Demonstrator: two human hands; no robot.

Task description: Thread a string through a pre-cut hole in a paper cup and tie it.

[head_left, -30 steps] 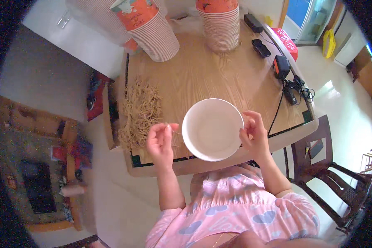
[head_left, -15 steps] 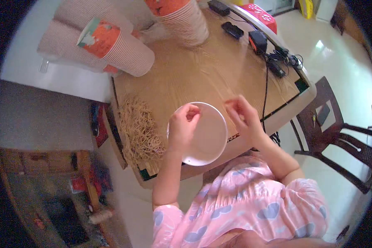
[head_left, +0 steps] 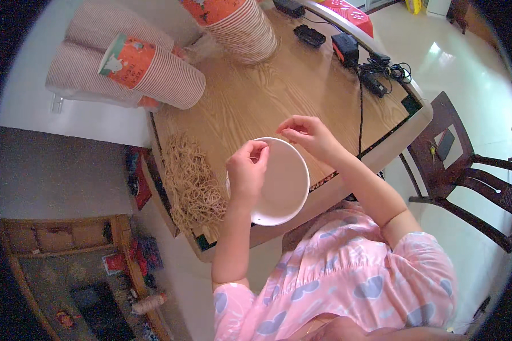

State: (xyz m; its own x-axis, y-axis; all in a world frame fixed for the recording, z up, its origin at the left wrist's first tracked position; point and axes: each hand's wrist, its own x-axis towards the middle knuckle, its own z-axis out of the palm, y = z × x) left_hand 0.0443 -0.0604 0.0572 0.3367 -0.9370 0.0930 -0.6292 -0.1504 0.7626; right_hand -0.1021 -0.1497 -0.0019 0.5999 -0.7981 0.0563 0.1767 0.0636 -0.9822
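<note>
A round white tub (head_left: 287, 190) with a pale inside stands at the table's near edge. Over its left rim my left hand (head_left: 248, 169) is closed in a pinch, thumb against fingertips. My right hand (head_left: 308, 136) is at the tub's far rim, fingers bent and pressed together. Anything in either pinch is too small or hidden to make out. Left of the tub lies a tangled heap of thin tan strands (head_left: 190, 184), close beside my left wrist.
Stacked orange-and-white paper cups (head_left: 153, 71) lie at the far left, with another stack (head_left: 239, 28) behind. Black adapters and cables (head_left: 375, 74) sit along the right side of the wooden table (head_left: 256, 102). A dark chair (head_left: 449, 148) stands to the right.
My right hand has moved left, from right of the tub to its far rim. My left hand stays pinched over the left rim. The whole view has shifted slightly.
</note>
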